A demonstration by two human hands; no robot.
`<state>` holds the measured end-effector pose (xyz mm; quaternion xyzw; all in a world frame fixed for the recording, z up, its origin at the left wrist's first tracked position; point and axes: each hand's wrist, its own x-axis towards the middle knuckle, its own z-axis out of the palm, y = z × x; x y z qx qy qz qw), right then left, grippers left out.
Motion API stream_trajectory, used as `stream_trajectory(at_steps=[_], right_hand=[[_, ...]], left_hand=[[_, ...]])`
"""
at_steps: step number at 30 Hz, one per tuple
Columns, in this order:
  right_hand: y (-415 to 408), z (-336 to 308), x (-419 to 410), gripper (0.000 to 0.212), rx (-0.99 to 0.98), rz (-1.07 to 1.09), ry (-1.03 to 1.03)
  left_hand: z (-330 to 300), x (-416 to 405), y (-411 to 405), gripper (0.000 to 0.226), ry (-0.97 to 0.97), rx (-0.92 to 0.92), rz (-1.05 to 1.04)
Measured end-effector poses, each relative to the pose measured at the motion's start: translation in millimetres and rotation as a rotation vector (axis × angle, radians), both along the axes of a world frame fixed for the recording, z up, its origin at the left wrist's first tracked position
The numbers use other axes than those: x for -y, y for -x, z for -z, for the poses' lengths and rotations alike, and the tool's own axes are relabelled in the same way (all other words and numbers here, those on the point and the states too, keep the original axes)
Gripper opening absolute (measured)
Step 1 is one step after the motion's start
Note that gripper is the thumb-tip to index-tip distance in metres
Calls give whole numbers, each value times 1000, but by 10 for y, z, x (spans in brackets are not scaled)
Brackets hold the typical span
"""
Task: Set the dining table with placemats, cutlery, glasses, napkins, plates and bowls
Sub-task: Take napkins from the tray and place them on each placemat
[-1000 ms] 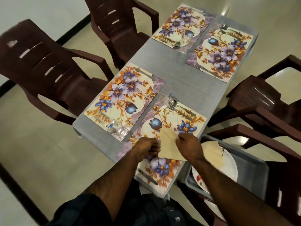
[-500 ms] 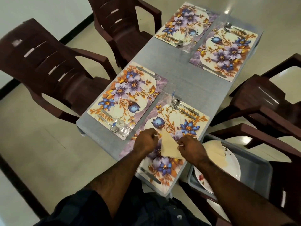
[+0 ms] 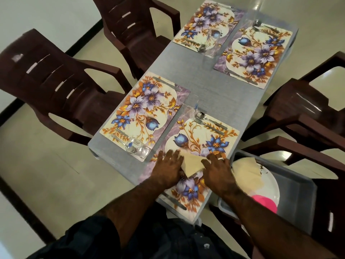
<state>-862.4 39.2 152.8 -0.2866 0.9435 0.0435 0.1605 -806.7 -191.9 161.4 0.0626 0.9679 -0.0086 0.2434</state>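
Lying on the near placemat (image 3: 200,144), a folded napkin (image 3: 192,163) is pressed flat from both sides by left hand (image 3: 169,170) and right hand (image 3: 218,170), fingers straight.

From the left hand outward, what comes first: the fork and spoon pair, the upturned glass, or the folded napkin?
1. Folded napkin: under the left hand's fingertips, beside it.
2. Upturned glass: on the neighbouring placemat, toward the table's left edge.
3. Fork and spoon pair: farther along the near placemat.
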Motion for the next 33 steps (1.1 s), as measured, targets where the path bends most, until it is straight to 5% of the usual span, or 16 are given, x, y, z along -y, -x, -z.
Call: stream_trajectory(at_steps=[6,10,18,30,33], right_hand=[[-15,39,50,51,-29,10,33],[18,101,158,75,18,-26,86],[-55,312,375,68,93,-43,75],[85,296,-341,74,34,217,27],[-13,293,-116,73,52,117,65]], left_hand=[[-30,-75,-242,73,16,-32,-93],[101,-16,-223,70,-41,-88,-139],[216,83,-116,81,-24,-77,-118],[190,131,-119,83,-37,-41,-117],[217,93,-135,77,-57,-72,-102]])
